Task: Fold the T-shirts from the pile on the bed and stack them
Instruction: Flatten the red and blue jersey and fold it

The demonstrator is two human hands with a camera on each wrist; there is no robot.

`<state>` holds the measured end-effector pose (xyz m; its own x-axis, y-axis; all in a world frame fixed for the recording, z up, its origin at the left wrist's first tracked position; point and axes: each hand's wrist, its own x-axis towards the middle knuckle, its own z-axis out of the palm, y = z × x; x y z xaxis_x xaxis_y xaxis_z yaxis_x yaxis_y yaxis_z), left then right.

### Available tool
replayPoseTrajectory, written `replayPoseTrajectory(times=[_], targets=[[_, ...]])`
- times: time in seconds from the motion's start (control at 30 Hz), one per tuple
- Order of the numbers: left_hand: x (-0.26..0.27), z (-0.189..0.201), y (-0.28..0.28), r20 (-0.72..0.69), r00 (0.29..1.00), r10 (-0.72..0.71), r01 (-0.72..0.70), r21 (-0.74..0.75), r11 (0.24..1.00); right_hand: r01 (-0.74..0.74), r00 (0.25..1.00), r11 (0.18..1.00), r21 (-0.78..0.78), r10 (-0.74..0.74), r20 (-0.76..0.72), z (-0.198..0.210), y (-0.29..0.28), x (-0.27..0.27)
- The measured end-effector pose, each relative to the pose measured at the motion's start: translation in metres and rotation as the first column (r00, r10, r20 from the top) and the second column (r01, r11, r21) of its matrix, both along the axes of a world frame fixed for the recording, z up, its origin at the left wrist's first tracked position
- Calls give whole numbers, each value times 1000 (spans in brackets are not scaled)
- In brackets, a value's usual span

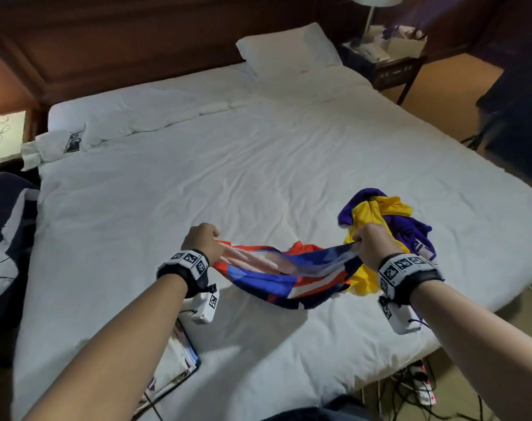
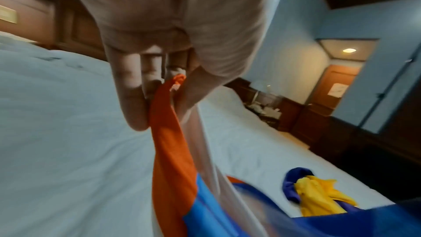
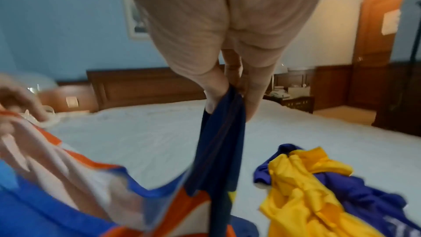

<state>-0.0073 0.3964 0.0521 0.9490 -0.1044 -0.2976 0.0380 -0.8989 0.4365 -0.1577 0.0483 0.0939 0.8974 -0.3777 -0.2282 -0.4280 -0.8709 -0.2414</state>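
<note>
A T-shirt [image 1: 284, 276] in orange, blue, navy and white hangs stretched between my two hands above the white bed [image 1: 167, 189]. My left hand [image 1: 202, 240] pinches its orange edge [image 2: 168, 114] between thumb and fingers. My right hand [image 1: 371, 244] pinches a navy part [image 3: 221, 132] of the same shirt. The shirt sags in the middle and its lower part touches the sheet. Behind my right hand lies the pile [image 1: 389, 220] of yellow and purple shirts [image 3: 318, 186], crumpled on the bed near its right edge.
A white garment with a dark print [image 1: 62, 144] lies at the bed's far left corner, and a pillow [image 1: 289, 50] at the head. A flat stack of cloth [image 1: 179, 357] sits under my left forearm. A nightstand with a lamp [image 1: 383, 47] stands far right. Cables [image 1: 416, 387] lie on the floor.
</note>
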Motion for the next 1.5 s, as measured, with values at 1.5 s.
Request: replayPoseTrajectory(times=[1.5], targets=[[28,90,45,66,533,844,-438,-832,341,229,356,614,755,-775,523,75,-59,102]])
